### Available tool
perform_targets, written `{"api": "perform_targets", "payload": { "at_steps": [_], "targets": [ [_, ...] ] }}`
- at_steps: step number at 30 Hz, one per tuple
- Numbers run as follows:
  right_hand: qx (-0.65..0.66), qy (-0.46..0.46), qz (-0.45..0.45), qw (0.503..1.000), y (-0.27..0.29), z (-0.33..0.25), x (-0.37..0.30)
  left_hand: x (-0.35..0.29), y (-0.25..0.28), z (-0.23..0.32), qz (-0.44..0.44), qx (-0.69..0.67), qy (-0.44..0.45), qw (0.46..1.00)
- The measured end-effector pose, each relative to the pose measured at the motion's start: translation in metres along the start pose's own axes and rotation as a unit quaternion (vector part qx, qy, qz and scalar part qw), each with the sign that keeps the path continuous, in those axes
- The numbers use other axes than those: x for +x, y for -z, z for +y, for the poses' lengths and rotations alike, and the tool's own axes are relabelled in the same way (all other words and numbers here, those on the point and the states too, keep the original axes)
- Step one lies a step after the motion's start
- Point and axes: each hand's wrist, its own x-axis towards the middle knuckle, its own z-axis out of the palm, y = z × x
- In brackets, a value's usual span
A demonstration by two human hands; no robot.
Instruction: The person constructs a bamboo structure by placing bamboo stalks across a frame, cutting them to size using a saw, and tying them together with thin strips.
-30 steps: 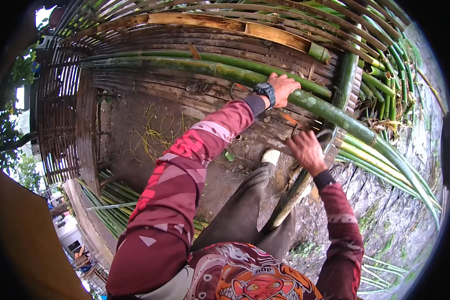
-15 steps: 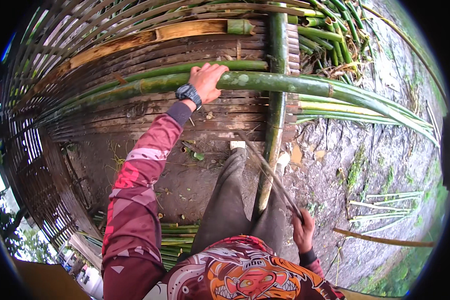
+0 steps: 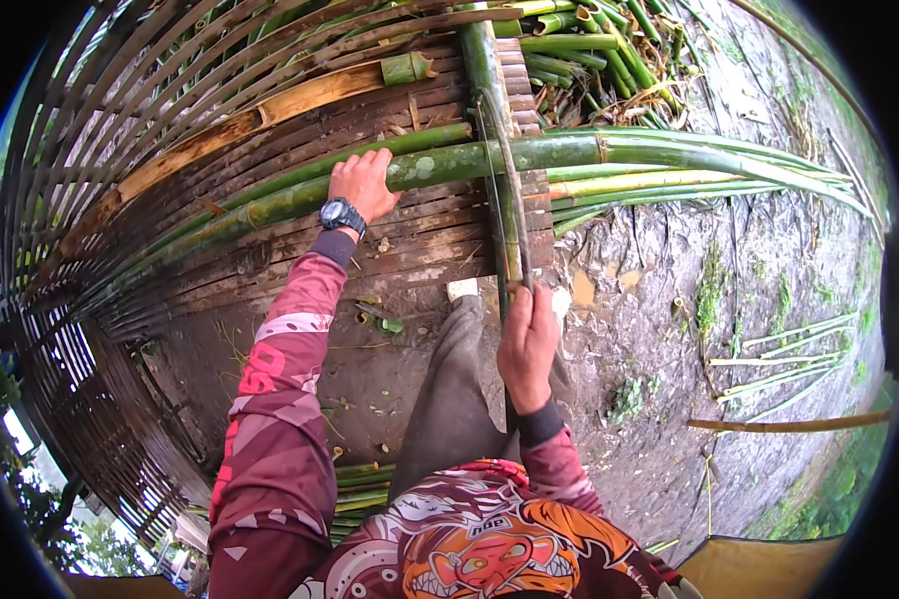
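A thick green bamboo pole point(image 3: 440, 165) lies sideways across the slatted bamboo platform point(image 3: 425, 240) and over a second pole point(image 3: 480, 55) that runs away from me. My left hand point(image 3: 365, 187), with a watch on its wrist, grips the thick pole from above, left of the crossing. My right hand point(image 3: 529, 339) is closed round the near end of a thin bow saw point(image 3: 514, 205) with a curved stick-like back. The saw reaches forward across the thick pole by the crossing. Whether its blade touches the pole, I cannot tell.
A split bamboo piece point(image 3: 320, 92) lies farther back on the platform. Cut green bamboo point(image 3: 569, 45) is heaped at the far right. Thin strips point(image 3: 784, 374) lie on the muddy ground at right. A curved slatted bamboo wall point(image 3: 100, 399) stands at left.
My right hand has moved forward and left from beside my leg, bringing the saw from low right to across the thick pole. My left hand still holds the pole; the view has shifted.
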Motion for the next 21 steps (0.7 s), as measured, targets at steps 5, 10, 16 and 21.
{"api": "perform_targets", "payload": {
  "at_steps": [5, 10, 16, 21],
  "targets": [
    [-0.013, 0.02, 0.022, 0.999, -0.011, 0.01, 0.002, 0.003, -0.004, 0.003, 0.013, -0.002, -0.013, 1.0],
    [-0.051, 0.026, 0.003, 0.998, -0.01, 0.01, -0.005, 0.001, -0.004, 0.002, 0.023, 0.0, -0.016, 1.0],
    [-0.027, 0.019, -0.012, 0.999, -0.003, 0.005, -0.004, 0.0, -0.003, 0.001, -0.003, -0.006, -0.009, 1.0],
    [-0.009, 0.013, -0.017, 1.0, 0.0, 0.005, -0.012, 0.001, -0.002, 0.001, 0.014, 0.005, -0.015, 1.0]
  ]
}}
